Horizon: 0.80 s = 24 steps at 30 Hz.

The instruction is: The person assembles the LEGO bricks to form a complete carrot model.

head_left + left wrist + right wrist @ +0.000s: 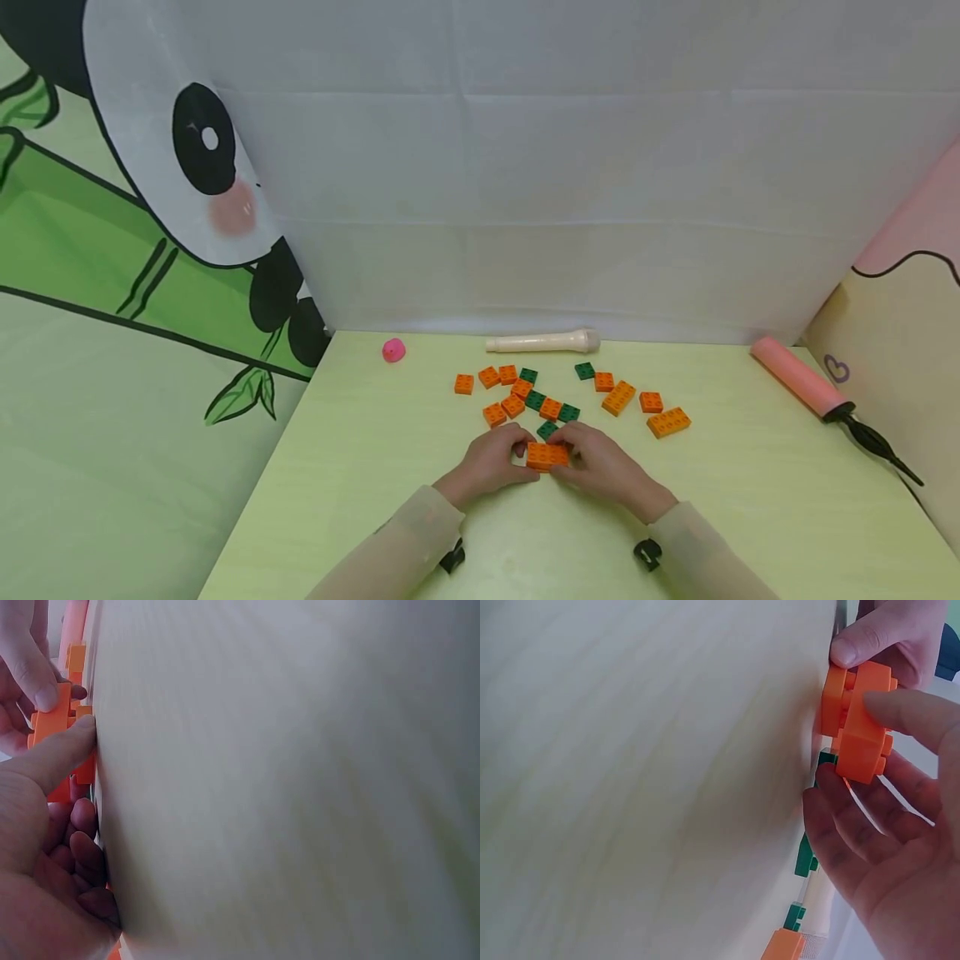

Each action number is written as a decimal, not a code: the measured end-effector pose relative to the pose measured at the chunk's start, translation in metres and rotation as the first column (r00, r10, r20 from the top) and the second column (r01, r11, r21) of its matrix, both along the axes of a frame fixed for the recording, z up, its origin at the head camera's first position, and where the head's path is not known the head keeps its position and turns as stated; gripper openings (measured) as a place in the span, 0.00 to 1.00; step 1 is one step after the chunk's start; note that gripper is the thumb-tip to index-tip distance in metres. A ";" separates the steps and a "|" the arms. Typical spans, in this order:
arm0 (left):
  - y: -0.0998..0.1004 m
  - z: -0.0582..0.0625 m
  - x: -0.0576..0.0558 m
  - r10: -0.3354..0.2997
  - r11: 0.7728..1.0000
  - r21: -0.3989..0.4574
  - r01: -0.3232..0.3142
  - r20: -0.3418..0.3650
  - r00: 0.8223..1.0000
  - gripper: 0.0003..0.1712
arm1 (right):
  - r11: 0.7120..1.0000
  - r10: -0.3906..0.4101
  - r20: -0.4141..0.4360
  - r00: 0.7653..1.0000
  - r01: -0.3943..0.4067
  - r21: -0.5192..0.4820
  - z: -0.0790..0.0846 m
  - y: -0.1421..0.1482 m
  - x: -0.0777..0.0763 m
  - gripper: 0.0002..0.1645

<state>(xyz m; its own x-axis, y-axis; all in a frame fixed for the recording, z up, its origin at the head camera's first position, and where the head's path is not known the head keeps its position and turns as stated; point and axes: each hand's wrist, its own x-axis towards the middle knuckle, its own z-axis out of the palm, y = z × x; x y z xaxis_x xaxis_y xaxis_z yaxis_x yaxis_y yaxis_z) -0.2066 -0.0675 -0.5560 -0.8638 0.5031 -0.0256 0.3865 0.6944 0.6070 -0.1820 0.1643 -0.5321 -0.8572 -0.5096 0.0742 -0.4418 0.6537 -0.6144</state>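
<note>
Both hands meet near the table's front middle over two orange toy bricks, one above the other. My right hand (600,465) pinches the upper orange brick (864,742), its thumb pressed on the near side. The left hand (495,458) holds the lower orange brick (85,766), which sits close to the tabletop, with its thumb against the side. Studs show in the narrow gap between the bricks, and the upper one is shifted sideways over the lower. A green brick (547,431) lies just beyond the fingers.
Several loose orange bricks (495,414) and green bricks (585,371) spread behind the hands. Two longer orange bricks (668,422) lie to the right. Farther back are a white microphone-shaped thing (542,342) and a pink ball (393,350). A pink roller (798,379) with black handle lies at right.
</note>
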 end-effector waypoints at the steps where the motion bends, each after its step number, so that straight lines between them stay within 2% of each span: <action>1: 0.000 0.000 0.000 0.001 1.000 -0.001 -0.001 0.000 1.000 0.21 | 1.000 0.000 0.003 1.000 0.000 -0.002 0.000 -0.001 0.000 0.18; 24: -0.002 -0.004 -0.001 0.006 1.000 0.016 -0.006 0.009 1.000 0.21 | 1.000 -0.006 0.046 0.999 0.005 0.009 0.005 -0.010 -0.005 0.17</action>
<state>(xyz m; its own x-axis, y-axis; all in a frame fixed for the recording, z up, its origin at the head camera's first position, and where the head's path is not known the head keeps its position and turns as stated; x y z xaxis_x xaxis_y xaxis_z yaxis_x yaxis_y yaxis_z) -0.2073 -0.0692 -0.5600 -0.8668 0.4981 -0.0250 0.3769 0.6870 0.6213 -0.1868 0.1547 -0.5276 -0.8624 -0.5053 0.0300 -0.4096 0.6617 -0.6280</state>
